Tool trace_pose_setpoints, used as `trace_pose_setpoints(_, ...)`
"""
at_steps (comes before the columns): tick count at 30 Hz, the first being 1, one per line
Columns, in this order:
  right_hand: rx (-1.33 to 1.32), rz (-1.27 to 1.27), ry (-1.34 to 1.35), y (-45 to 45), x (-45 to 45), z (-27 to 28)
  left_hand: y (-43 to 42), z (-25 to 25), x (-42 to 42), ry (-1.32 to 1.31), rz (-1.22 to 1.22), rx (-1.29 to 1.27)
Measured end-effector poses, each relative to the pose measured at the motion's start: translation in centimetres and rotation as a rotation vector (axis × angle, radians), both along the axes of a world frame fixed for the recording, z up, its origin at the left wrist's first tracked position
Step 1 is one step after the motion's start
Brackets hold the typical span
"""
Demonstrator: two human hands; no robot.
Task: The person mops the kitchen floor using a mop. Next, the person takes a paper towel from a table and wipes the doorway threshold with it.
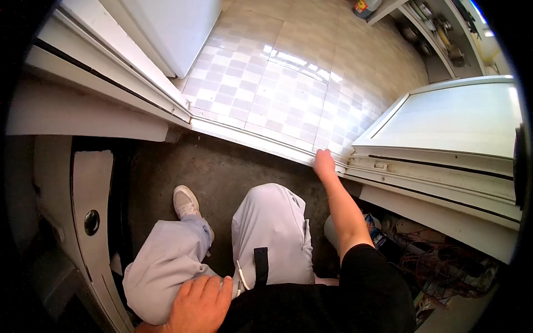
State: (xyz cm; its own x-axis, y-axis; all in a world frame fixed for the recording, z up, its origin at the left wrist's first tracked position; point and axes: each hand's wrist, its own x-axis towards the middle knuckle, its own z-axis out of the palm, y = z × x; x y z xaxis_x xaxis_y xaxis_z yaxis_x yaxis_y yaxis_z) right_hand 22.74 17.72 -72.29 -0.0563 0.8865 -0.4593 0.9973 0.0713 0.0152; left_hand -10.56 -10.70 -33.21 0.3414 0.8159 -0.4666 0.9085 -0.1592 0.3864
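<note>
My right hand (323, 162) reaches forward to the white door sill (272, 145), near its right end beside the door frame. Its fingers are closed and bent down at the sill; whatever they hold, if anything, is hidden under the hand. On my grey trousers (272, 222), at the upper thigh, rests my left hand (201, 302), with its fingers lying flat and holding nothing. I am crouched low, one shoe (186, 201) on the dark floor (222, 166) before the sill.
Beyond the sill lies a shiny tiled floor (266, 83). A white door panel (455, 116) stands at the right, with a shelf of kitchenware (433, 28) behind it. Tangled wires (444, 250) and a pale bucket-like container (331, 232) sit at lower right. A white cabinet-like block (166, 33) stands upper left.
</note>
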Motion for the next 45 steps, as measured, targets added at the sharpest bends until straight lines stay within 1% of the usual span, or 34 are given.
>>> trace_pose_setpoints(2, -0.03, 0.064, 0.028, -0.2, -3.1, 1.1, -0.2, -0.3, 0.1, -0.003, 0.0, -0.001)
trace_pose_setpoints(4, -0.024, 0.138, 0.099, 0.2, -6.0, 0.0, -0.4, -0.5, 0.0, -0.004, -0.007, 0.014)
trace_pose_setpoints(7, -0.012, 0.185, 0.262, 0.3, -12.9, -1.1, -0.2, -0.4, -0.1, -0.008, -0.002, 0.013)
trace_pose_setpoints(9, 0.008, 0.217, 0.429, 1.6, -17.3, -3.8, -0.2, -0.5, -0.2, -0.033, 0.02, 0.056)
trace_pose_setpoints(10, -0.183, 0.09, 0.647, 2.9, -19.2, -4.6, -0.3, -0.6, -0.3, -0.042, 0.03, 0.079)
trace_pose_setpoints(11, -0.331, -0.216, 0.919, 3.7, -20.9, -4.1, -0.2, -0.6, -0.3, -0.038, 0.031, 0.078)
trace_pose_setpoints(12, -0.269, -0.573, 1.248, 3.9, -22.5, -1.1, -0.2, -0.6, -0.4, -0.037, 0.034, 0.069)
trace_pose_setpoints(14, -0.309, -0.881, 1.72, 5.7, -22.4, -2.1, -0.5, -0.5, -0.4, -0.037, 0.037, 0.065)
trace_pose_setpoints(17, -0.179, -0.546, 1.185, 5.2, -19.7, -1.9, -1.3, -0.9, -0.2, -0.044, 0.059, 0.085)
trace_pose_setpoints(20, 0.012, 0.01, 0.837, 3.9, -19.2, -3.4, -2.1, -1.1, -0.4, -0.042, 0.091, 0.095)
trace_pose_setpoints(21, -0.032, 0.112, 0.885, 2.7, -19.8, -2.9, -1.9, -1.1, -0.6, -0.046, 0.086, 0.114)
trace_pose_setpoints(22, 0.0, 0.198, 0.936, 1.4, -20.8, -2.4, -1.8, -1.1, -0.7, -0.048, 0.079, 0.136)
trace_pose_setpoints(24, 0.017, 0.452, 0.88, 0.2, -22.7, -1.9, -2.0, -1.6, -0.9, -0.039, 0.072, 0.172)
trace_pose_setpoints(27, -0.013, 0.387, 0.656, 1.2, -25.2, -2.0, -2.0, -1.7, -0.9, -0.028, 0.059, 0.172)
trace_pose_setpoints(30, 0.313, 0.285, 0.901, 3.1, -26.5, -2.4, -2.2, -1.8, -1.1, -0.025, 0.057, 0.173)
trace_pose_setpoints(34, 0.125, 0.343, 0.742, 2.7, -27.2, -2.3, -2.5, -1.9, -1.1, -0.013, 0.092, 0.172)
trace_pose_setpoints(35, -0.034, 0.434, 0.611, 1.9, -27.0, -2.6, -2.5, -2.0, -1.1, -0.011, 0.097, 0.181)
trace_pose_setpoints(36, -0.068, 0.437, 0.525, 0.8, -27.0, -2.9, -2.6, -2.0, -1.2, -0.007, 0.104, 0.191)
trace_pose_setpoints(38, -0.096, 0.454, 0.467, 1.0, -27.6, -2.6, -2.6, -2.2, -1.2, -0.026, 0.09, 0.19)
trace_pose_setpoints(41, 0.119, 0.372, 0.746, 4.2, -28.6, -4.9, -2.1, -2.3, -1.3, -0.075, 0.031, 0.144)
trace_pose_setpoints(42, 0.201, 0.249, 0.804, 5.1, -29.4, -3.3, -1.9, -2.3, -1.3, -0.067, 0.028, 0.12)
trace_pose_setpoints(43, 0.221, 0.219, 0.826, 5.1, -30.1, -2.0, -2.0, -2.3, -1.4, -0.062, 0.025, 0.089)
trace_pose_setpoints(44, 0.244, 0.187, 0.845, 5.2, -30.4, -1.1, -2.3, -2.4, -1.3, -0.034, 0.057, 0.125)
trace_pose_setpoints(45, 0.136, 0.236, 0.788, 4.8, -30.8, -0.1, -2.8, -2.6, -1.1, -0.006, 0.088, 0.163)
